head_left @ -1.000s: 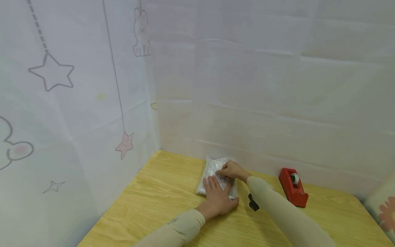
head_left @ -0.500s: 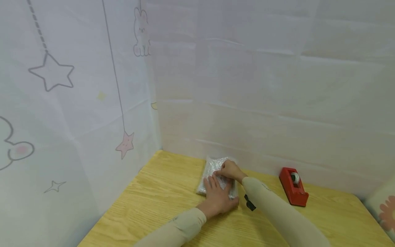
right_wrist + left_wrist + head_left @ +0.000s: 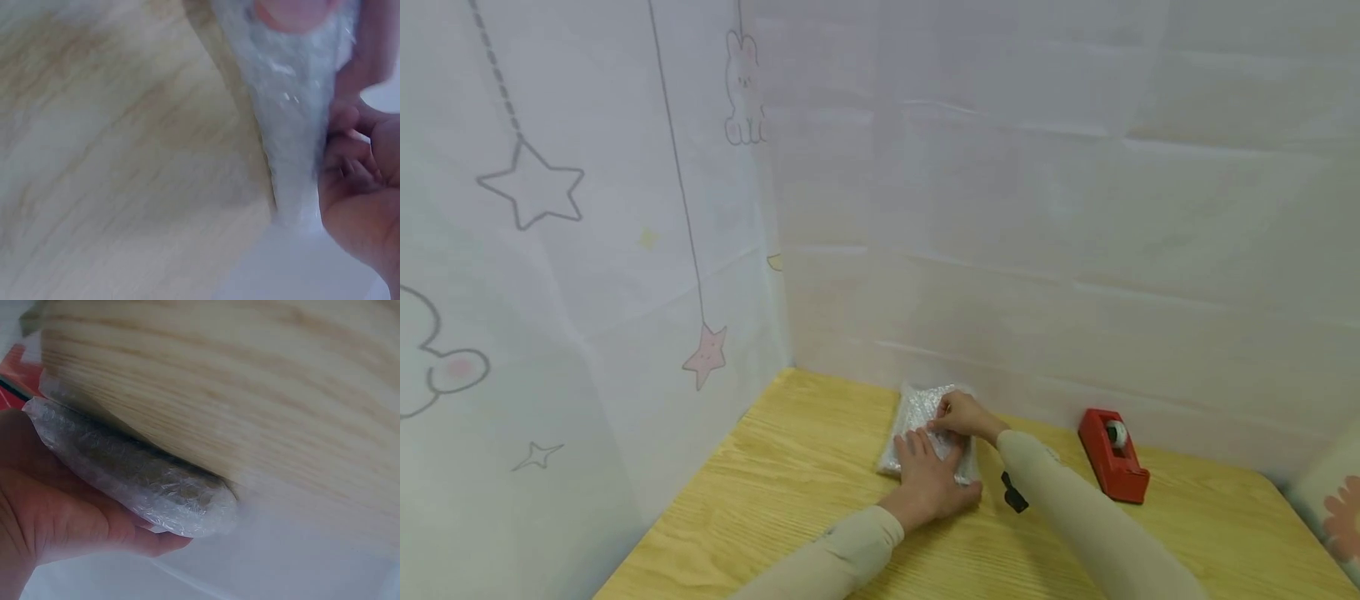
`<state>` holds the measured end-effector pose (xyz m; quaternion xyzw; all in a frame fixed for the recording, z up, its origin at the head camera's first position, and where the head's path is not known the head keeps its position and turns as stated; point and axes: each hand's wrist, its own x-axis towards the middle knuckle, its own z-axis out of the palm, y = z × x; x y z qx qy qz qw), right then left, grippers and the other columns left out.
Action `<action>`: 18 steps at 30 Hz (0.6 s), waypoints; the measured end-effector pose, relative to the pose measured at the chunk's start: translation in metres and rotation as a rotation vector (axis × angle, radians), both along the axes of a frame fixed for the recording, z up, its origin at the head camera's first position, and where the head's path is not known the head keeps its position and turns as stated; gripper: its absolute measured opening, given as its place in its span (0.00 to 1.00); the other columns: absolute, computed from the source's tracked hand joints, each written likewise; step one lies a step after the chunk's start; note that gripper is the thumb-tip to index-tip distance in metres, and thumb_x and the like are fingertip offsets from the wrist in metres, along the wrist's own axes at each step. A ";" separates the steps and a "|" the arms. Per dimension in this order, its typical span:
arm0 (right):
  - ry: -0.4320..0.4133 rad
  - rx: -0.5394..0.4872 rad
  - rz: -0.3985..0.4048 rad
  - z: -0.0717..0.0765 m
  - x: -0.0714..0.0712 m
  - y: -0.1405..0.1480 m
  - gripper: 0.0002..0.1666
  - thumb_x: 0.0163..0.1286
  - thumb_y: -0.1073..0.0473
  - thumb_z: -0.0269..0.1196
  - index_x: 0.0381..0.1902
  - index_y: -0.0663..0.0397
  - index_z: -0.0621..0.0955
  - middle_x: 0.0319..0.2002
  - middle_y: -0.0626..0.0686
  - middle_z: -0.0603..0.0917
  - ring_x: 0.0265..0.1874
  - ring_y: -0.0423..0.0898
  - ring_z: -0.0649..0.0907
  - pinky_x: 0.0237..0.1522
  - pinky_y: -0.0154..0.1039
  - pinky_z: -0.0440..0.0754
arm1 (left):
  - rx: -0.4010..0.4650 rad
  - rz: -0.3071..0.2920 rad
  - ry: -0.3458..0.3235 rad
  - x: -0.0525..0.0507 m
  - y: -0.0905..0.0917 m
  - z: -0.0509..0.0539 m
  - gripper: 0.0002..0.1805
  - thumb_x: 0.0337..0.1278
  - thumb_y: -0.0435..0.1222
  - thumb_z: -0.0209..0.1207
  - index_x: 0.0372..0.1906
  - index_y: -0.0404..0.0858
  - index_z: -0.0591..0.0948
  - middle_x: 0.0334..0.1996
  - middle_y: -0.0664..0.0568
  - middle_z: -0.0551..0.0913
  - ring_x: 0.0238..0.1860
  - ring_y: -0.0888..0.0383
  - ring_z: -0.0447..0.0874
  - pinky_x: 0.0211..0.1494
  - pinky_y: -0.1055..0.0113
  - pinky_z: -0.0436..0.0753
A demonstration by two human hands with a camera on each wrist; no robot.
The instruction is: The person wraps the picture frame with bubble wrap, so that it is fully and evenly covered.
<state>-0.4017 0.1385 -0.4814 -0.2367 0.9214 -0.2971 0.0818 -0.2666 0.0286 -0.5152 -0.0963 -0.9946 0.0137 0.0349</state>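
A flat parcel in clear bubble wrap lies on the wooden table near the back wall. My left hand rests on its near part with the fingers spread, pressing it down. In the left wrist view the bubble wrap has a darker content showing through, too blurred to name. My right hand is on top of the parcel, just beyond the left fingertips, with its fingers curled and its thumb and fingertips against the wrap. Nothing shows between them. The right wrist view has the curled right hand at the parcel's side.
A red tape dispenser with a roll of tape stands on the table to the right. A black strap end hangs by the right forearm. Wall sheets enclose the back and left.
My right hand slid slightly left over the wrap, then came back right and a little nearer. The left hand has stayed in place. The head view has tilted up slightly.
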 end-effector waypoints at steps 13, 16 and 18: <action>0.006 0.066 0.093 0.003 -0.003 0.006 0.07 0.64 0.67 0.72 0.25 0.58 0.87 0.20 0.51 0.84 0.17 0.40 0.79 0.21 0.32 0.76 | 0.020 -0.017 0.028 -0.002 0.000 -0.009 0.47 0.61 0.76 0.35 0.82 0.64 0.52 0.73 0.24 0.58 0.75 0.28 0.50 0.67 0.25 0.46; 0.040 0.107 0.064 0.003 -0.005 0.005 0.08 0.61 0.65 0.75 0.23 0.55 0.88 0.18 0.49 0.85 0.15 0.39 0.80 0.20 0.32 0.77 | 0.029 -0.025 0.025 -0.003 0.001 -0.010 0.47 0.61 0.76 0.34 0.83 0.63 0.50 0.73 0.24 0.57 0.75 0.28 0.49 0.67 0.25 0.45; 0.054 0.123 0.045 0.007 -0.005 0.004 0.08 0.60 0.66 0.75 0.22 0.55 0.88 0.18 0.49 0.85 0.15 0.40 0.81 0.20 0.33 0.78 | 0.032 -0.028 0.040 -0.003 0.001 -0.008 0.48 0.61 0.76 0.35 0.83 0.62 0.51 0.72 0.23 0.58 0.74 0.27 0.50 0.67 0.25 0.46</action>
